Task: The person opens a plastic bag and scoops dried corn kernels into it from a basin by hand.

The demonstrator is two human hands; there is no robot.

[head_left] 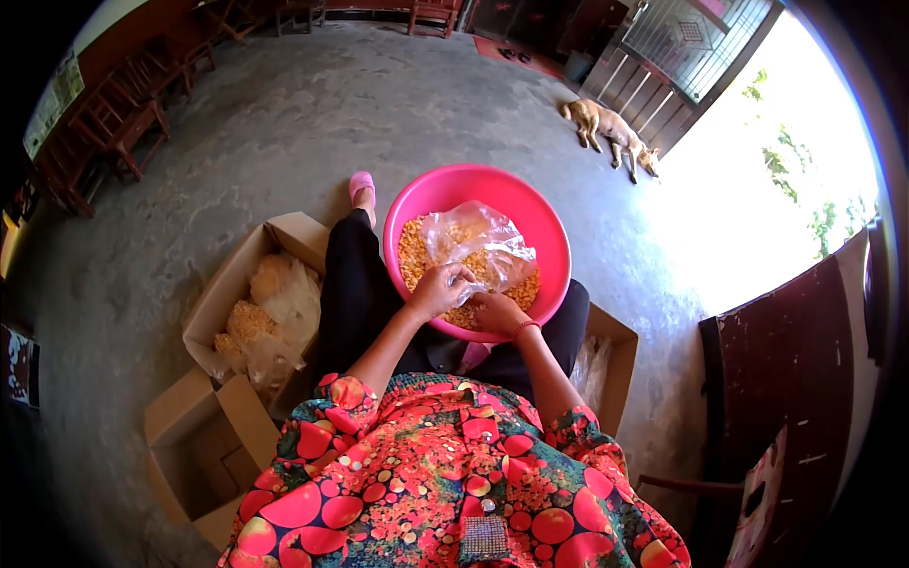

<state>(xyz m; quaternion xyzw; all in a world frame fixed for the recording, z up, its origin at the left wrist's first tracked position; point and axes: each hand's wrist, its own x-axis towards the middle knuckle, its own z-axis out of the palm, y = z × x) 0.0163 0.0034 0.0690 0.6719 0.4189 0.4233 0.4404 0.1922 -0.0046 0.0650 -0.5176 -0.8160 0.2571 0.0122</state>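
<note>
A pink basin rests on my lap, with loose yellow-orange kernels, which look like dried corn, inside. A clear plastic bag lies over the kernels, its near edge gathered towards me. My left hand pinches that edge between thumb and fingers at the basin's near side. Close beside it, my right hand, with a red band at the wrist, is closed on the same bag's edge. The fingertips of my right hand are partly hidden.
Left of my legs stands a cardboard box with filled plastic bags; another open box is nearer. A third box holds clear bags on my right. A dog lies by the doorway. Wooden chairs line the left wall.
</note>
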